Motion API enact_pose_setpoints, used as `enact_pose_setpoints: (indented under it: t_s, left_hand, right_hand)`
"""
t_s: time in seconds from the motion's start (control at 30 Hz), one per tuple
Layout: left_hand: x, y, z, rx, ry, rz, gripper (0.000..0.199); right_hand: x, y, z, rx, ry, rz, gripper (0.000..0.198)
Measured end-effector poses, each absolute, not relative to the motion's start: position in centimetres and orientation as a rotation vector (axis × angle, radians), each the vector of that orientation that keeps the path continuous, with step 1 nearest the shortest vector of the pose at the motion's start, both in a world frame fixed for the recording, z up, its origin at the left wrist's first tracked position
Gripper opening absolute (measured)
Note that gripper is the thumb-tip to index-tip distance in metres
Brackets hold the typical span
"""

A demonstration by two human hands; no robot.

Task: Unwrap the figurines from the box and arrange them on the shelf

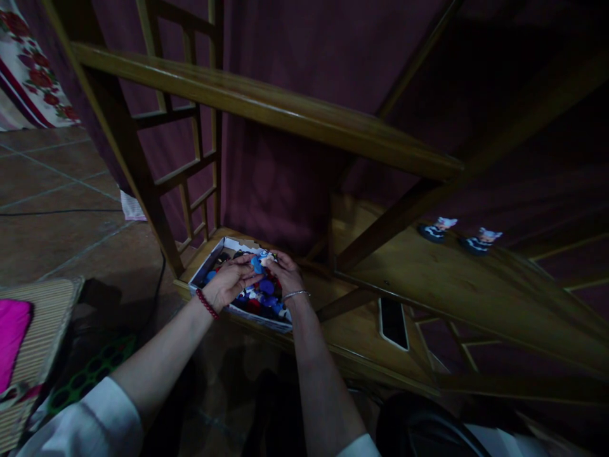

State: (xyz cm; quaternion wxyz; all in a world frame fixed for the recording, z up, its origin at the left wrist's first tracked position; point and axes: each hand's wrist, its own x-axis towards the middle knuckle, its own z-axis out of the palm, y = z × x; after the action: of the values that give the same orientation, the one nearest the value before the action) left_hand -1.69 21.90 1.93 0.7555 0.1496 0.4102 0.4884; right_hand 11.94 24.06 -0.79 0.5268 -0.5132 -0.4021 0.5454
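Both my hands meet over a white cardboard box (196,279) on the low wooden shelf. Between them is a small blue-and-white figurine (259,261). My left hand (231,279), with a red bead bracelet at the wrist, pinches its blue side. From the other side, the fingers of my right hand (287,271) close on its white part; a silver bangle circles that wrist. Beneath the hands, the box holds a jumble of small figurines (266,298) in blue, red, white and black. My fingers partly cover the held figurine, so its full shape is hidden.
Two small figurines on dark bases, one (438,230) beside another (480,241), stand on the higher shelf at right. A phone (393,324) lies on the lower shelf. A wooden crossbar (266,108) spans above my hands. At left is a woven mat (52,317) with pink cloth.
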Motion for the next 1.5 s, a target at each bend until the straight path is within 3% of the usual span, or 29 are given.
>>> enact_pose_setpoints:
  t_s: [1.5]
  left_hand:
    - [-1.6, 21.7, 2.5, 0.342, 1.004, 1.089, 0.023]
  right_hand:
    - [12.2, 23.7, -0.1, -1.180, -1.326, 1.211, 0.028]
